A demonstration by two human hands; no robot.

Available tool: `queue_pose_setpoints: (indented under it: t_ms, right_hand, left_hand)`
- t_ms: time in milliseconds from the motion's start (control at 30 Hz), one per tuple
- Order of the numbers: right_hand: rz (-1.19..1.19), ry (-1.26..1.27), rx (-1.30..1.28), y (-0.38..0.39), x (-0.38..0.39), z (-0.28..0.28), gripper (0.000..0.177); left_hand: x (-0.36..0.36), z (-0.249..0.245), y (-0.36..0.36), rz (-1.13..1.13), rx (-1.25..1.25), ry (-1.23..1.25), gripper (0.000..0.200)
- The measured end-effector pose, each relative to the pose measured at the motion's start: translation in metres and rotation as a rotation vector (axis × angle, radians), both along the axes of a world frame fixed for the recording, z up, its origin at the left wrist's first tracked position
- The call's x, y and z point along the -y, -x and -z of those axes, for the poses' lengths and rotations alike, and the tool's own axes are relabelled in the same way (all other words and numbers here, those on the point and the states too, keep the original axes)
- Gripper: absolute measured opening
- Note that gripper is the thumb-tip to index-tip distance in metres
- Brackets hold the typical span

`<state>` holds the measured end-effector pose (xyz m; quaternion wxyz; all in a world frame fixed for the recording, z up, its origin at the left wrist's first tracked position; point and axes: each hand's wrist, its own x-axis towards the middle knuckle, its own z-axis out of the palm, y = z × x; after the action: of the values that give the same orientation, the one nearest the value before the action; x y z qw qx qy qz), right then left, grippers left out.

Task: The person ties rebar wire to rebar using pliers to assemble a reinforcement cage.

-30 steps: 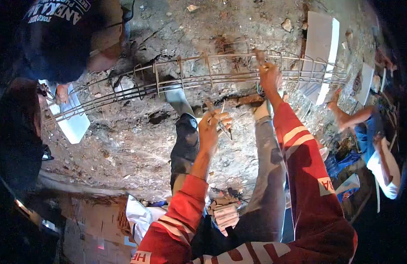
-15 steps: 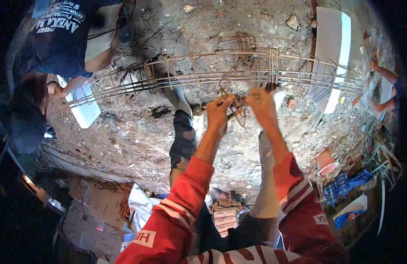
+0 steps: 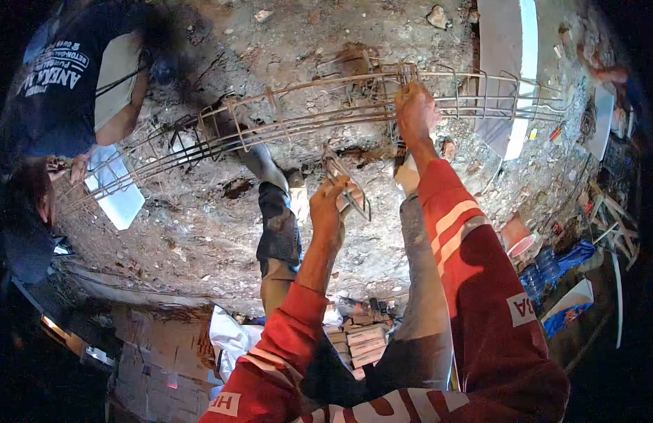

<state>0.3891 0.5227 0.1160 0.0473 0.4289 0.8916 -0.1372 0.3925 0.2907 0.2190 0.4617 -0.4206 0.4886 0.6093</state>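
In the head view, my left hand is closed around a few bent steel stirrups, held above the ground between my legs. My right hand reaches forward, its fingers wrapped on the long rebar cage where several stirrups sit bunched together. That hand hides part of the bunch and of the bars behind it. The cage runs across in front of me, with stirrups spaced along its bars.
A co-worker in a dark shirt bends over the cage's left end, near a white board. Another board lies under its right end. Further right are a pinkish bucket, water bottles and another person's blurred arm.
My right hand has left the loose stirrups and moved forward to the bunch on the cage. My left hand still holds stirrups, slightly lower and further left. The view has shifted.
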Motion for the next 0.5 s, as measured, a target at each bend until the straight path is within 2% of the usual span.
queue_pose_setpoints:
  t_ms: [100, 133, 167, 233, 300, 400, 500]
  right_hand:
    - [0.06, -0.002, 0.104, -0.001, 0.001, 0.005, 0.014]
    - [0.053, -0.114, 0.054, 0.001, 0.004, 0.009, 0.011]
    - [0.042, -0.111, 0.048, 0.003, 0.011, 0.014, 0.011]
    - [0.045, 0.134, -0.177, 0.004, 0.027, 0.004, 0.011]
    - [-0.022, 0.092, -0.125, 0.015, 0.05, -0.001, 0.013]
    - [0.047, 0.077, -0.187, 0.025, 0.079, 0.009, 0.012]
    - [0.086, 0.181, -0.229, 0.034, 0.097, 0.018, 0.011]
  left_hand:
    - [0.021, 0.0, -0.012, -0.024, 0.041, 0.004, 0.023]
    - [0.025, 0.001, -0.014, -0.053, 0.061, 0.001, 0.023]
    - [0.029, 0.003, -0.016, -0.083, 0.083, -0.003, 0.023]
    - [0.031, 0.003, -0.011, -0.1, 0.086, -0.007, 0.022]
    - [0.035, 0.009, -0.01, -0.079, 0.061, 0.019, 0.022]
    - [0.039, 0.014, -0.005, -0.118, 0.065, 0.036, 0.022]
    - [0.04, 0.006, 0.008, -0.115, 0.073, 0.053, 0.023]
